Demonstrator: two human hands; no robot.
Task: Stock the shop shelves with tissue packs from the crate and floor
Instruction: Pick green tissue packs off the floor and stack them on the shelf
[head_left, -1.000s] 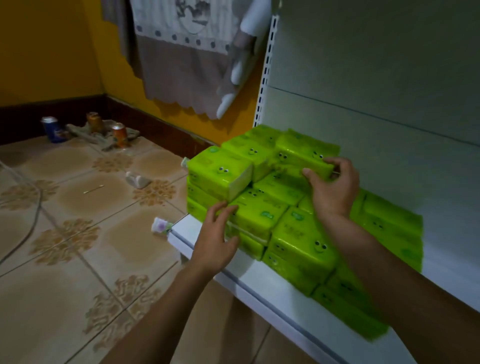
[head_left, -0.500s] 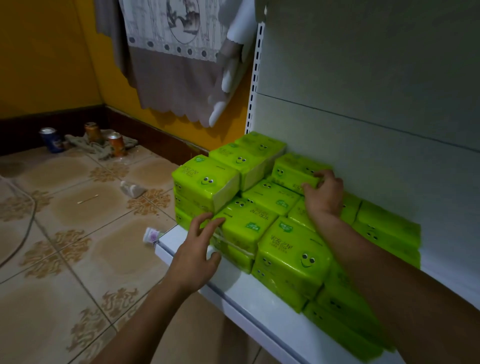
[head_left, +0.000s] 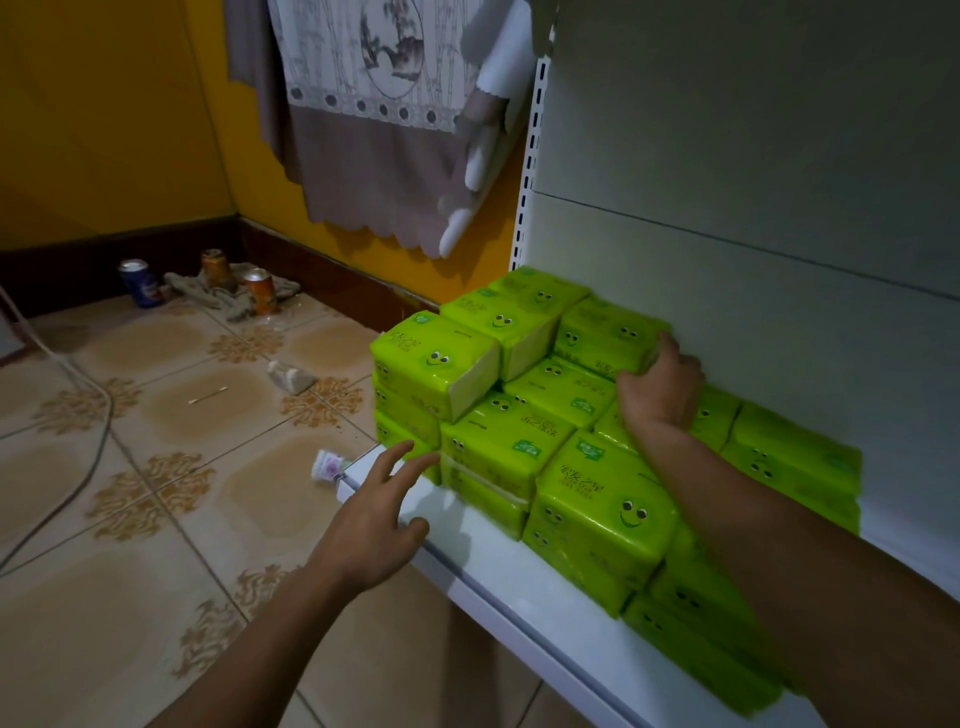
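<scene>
Tissue packs (head_left: 519, 452) on shelf (head_left: 467, 545) — right hand (head_left: 660, 389) grips rear pack (head_left: 608, 332), left hand (head_left: 374, 525) open-fingered — hard shove could topple end stack (head_left: 431, 364).

Glossy film on painted metal.
The packs (head_left: 597, 499) wear shiny, slightly crinkled green plastic; the shelf (head_left: 493, 587) is smooth, matt white metal; the floor (head_left: 156, 519) is glazed patterned tile; the curtain (head_left: 363, 156) is matt cloth.
</scene>
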